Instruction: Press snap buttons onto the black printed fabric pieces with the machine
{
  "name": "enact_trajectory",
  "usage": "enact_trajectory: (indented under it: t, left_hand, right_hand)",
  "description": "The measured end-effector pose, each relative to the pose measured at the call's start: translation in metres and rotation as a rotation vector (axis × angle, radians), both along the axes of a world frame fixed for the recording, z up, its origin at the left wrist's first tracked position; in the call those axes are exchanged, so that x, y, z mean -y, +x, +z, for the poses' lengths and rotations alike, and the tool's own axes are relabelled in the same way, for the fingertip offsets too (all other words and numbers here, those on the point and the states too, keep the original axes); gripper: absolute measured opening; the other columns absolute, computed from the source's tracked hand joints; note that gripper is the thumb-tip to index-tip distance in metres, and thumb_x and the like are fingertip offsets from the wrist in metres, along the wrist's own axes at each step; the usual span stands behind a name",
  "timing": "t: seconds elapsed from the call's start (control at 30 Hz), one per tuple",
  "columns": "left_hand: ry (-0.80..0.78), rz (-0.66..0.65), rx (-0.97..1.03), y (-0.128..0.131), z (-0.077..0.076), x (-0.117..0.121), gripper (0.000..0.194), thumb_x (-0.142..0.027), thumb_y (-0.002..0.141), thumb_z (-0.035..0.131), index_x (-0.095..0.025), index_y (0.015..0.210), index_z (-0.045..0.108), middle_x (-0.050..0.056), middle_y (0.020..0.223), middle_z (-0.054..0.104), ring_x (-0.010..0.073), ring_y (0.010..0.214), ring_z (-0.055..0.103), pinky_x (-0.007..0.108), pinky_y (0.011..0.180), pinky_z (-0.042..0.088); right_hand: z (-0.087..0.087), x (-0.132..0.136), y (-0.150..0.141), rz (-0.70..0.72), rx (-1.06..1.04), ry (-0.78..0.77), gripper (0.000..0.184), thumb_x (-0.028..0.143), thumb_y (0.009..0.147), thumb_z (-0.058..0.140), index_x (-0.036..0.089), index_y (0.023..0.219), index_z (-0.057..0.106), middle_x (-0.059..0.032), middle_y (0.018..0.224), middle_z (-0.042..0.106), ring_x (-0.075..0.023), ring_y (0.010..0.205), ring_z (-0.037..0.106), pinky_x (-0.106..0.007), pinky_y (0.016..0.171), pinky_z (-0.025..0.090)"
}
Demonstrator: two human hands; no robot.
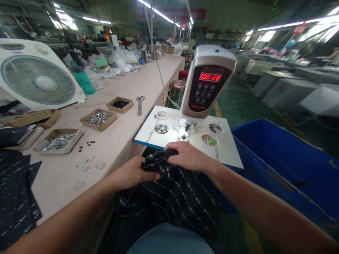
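Pale worktable (113, 135) beside machine (209, 81), parts boxes within reach. Left hand (129, 173) and right hand (185, 155), fingers closed, pinch dark printed fabric (182, 194) near the machine, apparently keeping its gathered edge spread.

Long ceiling lights (159, 12) and windows (267, 36) glow white; the big room looks dim, blurry and stretched at the edges.

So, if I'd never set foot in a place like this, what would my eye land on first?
Probably the glowing red digits on the pale machine, just beyond the hands. Next, the dark fabric with its rows of white lettering, held by the left hand and right hand. Then the big white fan at far left.
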State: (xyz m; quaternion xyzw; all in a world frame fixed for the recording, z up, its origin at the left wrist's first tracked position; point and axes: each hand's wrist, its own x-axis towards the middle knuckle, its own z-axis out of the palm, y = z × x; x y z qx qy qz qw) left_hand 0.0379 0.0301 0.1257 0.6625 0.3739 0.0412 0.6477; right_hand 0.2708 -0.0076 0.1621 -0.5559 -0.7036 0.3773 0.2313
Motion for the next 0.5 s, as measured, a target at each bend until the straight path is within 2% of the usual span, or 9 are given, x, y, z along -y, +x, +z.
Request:
enact_trajectory:
  t: [0.17,0.27,0.4,0.5]
  left_hand:
    - [0.063,0.081,0.05,0.006,-0.004,0.012,0.025,-0.037,0.075,0.075,-0.015,0.072,0.064,-0.002,0.066,0.059,0.012,0.062,0.048,0.027,0.063,0.039]
    - [0.13,0.101,0.091,0.006,-0.009,0.02,0.024,-0.035,0.077,0.069,-0.017,0.067,0.057,-0.005,0.061,0.048,0.01,0.058,0.039,0.026,0.058,0.032]
    - [0.286,0.096,0.123,0.005,-0.027,0.027,0.011,-0.021,0.074,0.06,-0.018,0.065,0.055,-0.004,0.062,0.049,0.011,0.06,0.044,0.025,0.057,0.032]
    - [0.548,0.008,0.006,0.005,-0.047,0.031,0.004,-0.016,0.069,0.058,-0.019,0.066,0.057,-0.003,0.064,0.058,0.0134,0.062,0.053,0.028,0.06,0.035]
  right_hand:
    - [-0.003,0.003,0.001,0.022,-0.011,0.011,0.017,0.015,0.077,0.063,0.016,0.091,0.073,-0.0011,0.083,0.071,-0.014,0.076,0.061,-0.024,0.069,0.044]
    - [0.001,0.01,0.006,0.072,-0.014,-0.016,0.02,0.02,0.08,0.065,0.018,0.098,0.073,0.0003,0.085,0.072,-0.0145,0.076,0.062,-0.024,0.068,0.045]
    - [0.011,0.013,0.018,0.239,0.005,-0.155,0.039,0.031,0.075,0.077,0.025,0.114,0.072,-0.0002,0.099,0.074,-0.0205,0.089,0.067,-0.027,0.075,0.049]
    - [0.012,0.0,0.017,0.249,-0.048,-0.165,0.045,0.041,0.078,0.077,0.025,0.119,0.071,-0.0044,0.114,0.072,-0.0258,0.105,0.066,-0.034,0.091,0.05]
